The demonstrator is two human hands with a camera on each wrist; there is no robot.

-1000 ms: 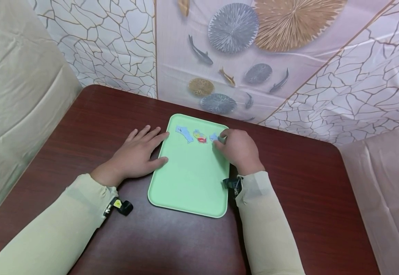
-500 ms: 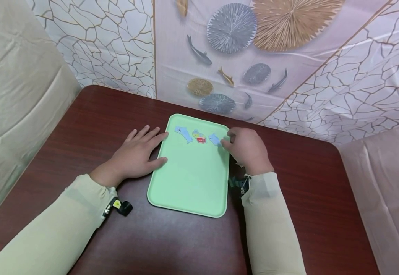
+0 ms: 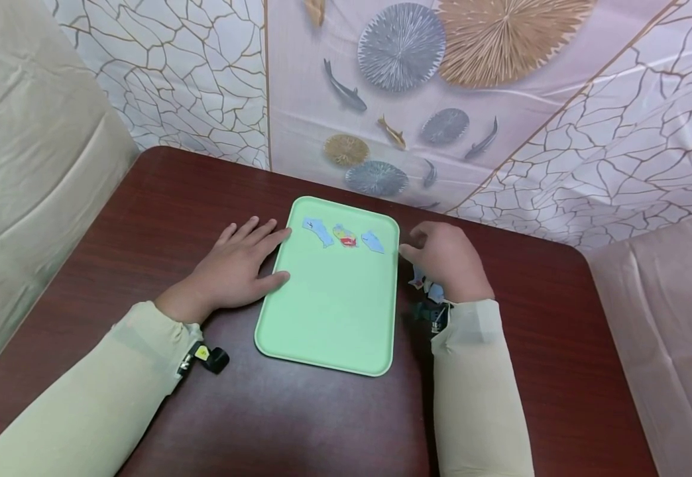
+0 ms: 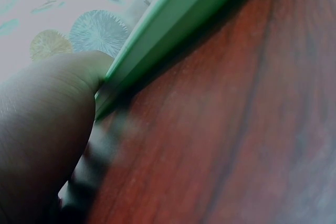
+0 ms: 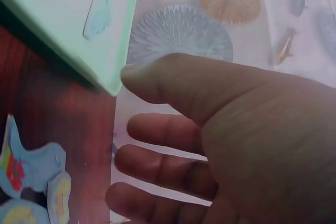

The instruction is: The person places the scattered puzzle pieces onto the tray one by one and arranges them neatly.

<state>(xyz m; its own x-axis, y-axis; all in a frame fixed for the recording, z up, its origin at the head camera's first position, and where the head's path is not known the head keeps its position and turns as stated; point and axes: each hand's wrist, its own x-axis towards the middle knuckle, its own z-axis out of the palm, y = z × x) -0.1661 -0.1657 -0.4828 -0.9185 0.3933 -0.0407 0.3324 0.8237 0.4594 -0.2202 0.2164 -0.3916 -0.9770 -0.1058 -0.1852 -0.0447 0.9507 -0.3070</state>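
A light green tray (image 3: 328, 298) lies on the table with three flat cut-out pieces in a row near its far end. They are a long blue piece (image 3: 319, 232), a yellow and red piece (image 3: 345, 236) and a small blue piece (image 3: 372, 242). My left hand (image 3: 232, 268) rests flat with spread fingers, its fingertips and thumb on the tray's left rim. Just off the right rim hovers my right hand (image 3: 450, 260), fingers loosely bent and holding nothing; the right wrist view shows thumb and fingers apart. Several more cut-out pieces (image 5: 37, 166) lie on the table beneath it.
The dark red-brown table (image 3: 537, 344) extends on both sides of the tray. A patterned cloth (image 3: 203, 79) hangs behind its far edge. Plain pale cloths hang at the left and right. Each wrist wears a small black camera (image 3: 217, 361).
My right hand has let go of the small blue piece on the tray and moved right, off the rim. Pieces on the table have come into view below it. The left hand stays put.
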